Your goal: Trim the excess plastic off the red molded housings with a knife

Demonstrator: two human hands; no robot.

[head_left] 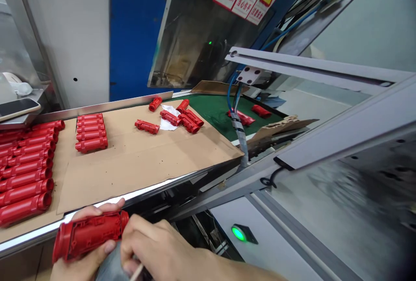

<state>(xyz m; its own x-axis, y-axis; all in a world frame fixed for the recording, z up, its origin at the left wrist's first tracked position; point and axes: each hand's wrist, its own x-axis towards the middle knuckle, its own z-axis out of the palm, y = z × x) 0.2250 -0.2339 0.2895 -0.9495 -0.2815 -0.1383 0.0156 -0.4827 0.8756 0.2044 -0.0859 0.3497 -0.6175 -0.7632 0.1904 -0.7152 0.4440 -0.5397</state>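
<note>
Below the cardboard sheet (pixel 136 159), at the table edge, the left hand (pixel 81 255) wraps closed around a red plastic housing (pixel 89 234); the right hand (pixel 159 248), fingers curled, pinches a thin stick (pixel 136 272) just beside it. Rows of red parts (pixel 26 164) lie on the sheet's left.

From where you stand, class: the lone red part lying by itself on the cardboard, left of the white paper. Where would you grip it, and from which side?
Probably from above, across the middle of the lone red part. It lies flat on the cardboard, long axis running left to right, with bare board in front and behind, so fingers fit on both long sides. The paper crowds its right end.
</note>
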